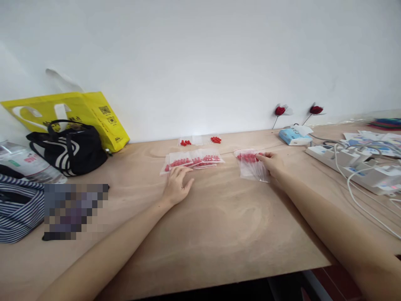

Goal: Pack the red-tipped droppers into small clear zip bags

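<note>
My left hand (179, 184) rests palm down on the wooden table, fingers apart, its fingertips at the lower edge of overlapping clear bags (202, 159) that contain small red pieces. To the right, my right hand (270, 162) pinches the upper right part of another clear bag (253, 169), with red pieces gathered near its top. Near the wall lie two small groups of red pieces, one on the left (185, 143) and one on the right (216, 140), with clear plastic around them.
At the left are a yellow bag (94, 113), a black bag (84, 146), a large bottle (28, 161) and a striped bag (21, 209). A blue tissue pack (293, 137), power strips (354, 167) with cables, and papers (372, 140) occupy the right.
</note>
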`<act>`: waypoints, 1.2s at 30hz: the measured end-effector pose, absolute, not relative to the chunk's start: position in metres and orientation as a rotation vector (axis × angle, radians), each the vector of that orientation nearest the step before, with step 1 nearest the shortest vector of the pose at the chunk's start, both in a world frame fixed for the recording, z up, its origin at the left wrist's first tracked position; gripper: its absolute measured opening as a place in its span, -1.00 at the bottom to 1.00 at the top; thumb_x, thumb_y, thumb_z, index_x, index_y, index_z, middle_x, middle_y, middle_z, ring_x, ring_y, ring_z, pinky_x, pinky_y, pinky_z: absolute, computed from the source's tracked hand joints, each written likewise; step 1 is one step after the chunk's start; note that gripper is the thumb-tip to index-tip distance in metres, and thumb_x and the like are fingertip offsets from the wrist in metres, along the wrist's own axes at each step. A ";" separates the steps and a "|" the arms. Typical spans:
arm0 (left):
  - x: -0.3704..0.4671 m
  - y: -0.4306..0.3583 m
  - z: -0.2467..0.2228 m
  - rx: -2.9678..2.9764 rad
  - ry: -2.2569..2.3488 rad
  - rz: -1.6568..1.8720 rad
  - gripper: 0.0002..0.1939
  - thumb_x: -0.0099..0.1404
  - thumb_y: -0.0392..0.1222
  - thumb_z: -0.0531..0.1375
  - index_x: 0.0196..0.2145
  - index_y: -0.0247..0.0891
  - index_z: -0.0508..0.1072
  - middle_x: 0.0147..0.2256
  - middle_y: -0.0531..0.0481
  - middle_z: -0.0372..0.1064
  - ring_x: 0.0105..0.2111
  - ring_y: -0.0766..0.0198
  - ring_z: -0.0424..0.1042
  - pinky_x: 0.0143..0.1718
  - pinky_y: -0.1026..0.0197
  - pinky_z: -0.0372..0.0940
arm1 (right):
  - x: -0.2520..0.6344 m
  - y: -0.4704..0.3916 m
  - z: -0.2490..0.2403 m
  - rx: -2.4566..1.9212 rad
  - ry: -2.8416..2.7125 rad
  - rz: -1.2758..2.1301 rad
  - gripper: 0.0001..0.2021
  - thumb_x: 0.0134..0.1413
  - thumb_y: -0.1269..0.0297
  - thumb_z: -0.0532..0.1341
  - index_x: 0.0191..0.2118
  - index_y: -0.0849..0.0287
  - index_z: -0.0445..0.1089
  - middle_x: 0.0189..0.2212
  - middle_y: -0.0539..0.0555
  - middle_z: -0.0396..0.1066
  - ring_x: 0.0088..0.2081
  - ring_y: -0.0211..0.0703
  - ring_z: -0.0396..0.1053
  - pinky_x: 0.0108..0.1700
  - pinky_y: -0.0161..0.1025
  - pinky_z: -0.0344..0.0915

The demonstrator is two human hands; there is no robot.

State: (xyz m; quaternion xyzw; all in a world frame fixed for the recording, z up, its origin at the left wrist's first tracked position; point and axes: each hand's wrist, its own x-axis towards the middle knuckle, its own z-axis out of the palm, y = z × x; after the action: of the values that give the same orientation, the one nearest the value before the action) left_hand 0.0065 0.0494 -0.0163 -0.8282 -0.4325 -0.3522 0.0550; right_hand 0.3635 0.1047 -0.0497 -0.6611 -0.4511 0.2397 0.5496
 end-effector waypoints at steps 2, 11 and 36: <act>0.010 0.039 -0.017 -2.599 -1.262 -1.104 -0.79 0.16 -0.25 0.09 -0.20 -0.25 0.32 -0.22 -0.08 0.31 -0.14 0.12 0.24 -0.06 0.04 0.11 | 0.358 0.102 -0.044 -1.506 -1.038 0.613 -0.69 -0.30 0.06 0.24 -0.50 0.22 0.27 -0.63 0.00 0.30 -0.62 -0.30 0.22 -0.62 -0.36 0.12; 0.044 0.040 -0.010 -2.934 -1.549 -1.676 -0.52 0.11 -0.18 0.18 -0.02 -0.29 0.18 -0.08 -0.17 0.25 -0.09 0.18 0.29 -0.08 0.11 0.24 | 0.284 0.073 -0.008 -0.887 -1.179 1.000 -0.64 -0.30 0.06 0.30 -0.45 0.15 0.18 -0.56 -0.07 0.31 -0.53 -0.34 0.29 -0.45 -0.34 0.25; 0.006 0.030 -0.016 -3.002 -0.912 -0.979 -0.82 0.20 -0.18 0.07 -0.41 -0.18 0.48 -0.32 -0.10 0.44 -0.27 0.22 0.39 -0.22 0.12 0.33 | 0.261 0.030 -0.033 -0.525 -2.402 -0.422 -0.80 0.12 0.39 0.01 -0.37 0.13 0.37 -0.51 0.03 0.38 -0.41 -0.25 0.23 -0.30 -0.22 0.14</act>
State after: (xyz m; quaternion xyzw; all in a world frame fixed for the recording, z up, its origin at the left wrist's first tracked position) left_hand 0.0060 0.0301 -0.0161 -0.9110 -0.2768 -0.2972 -0.0725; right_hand 0.2605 0.0305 -0.0326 -0.1997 -0.9129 -0.1603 0.3179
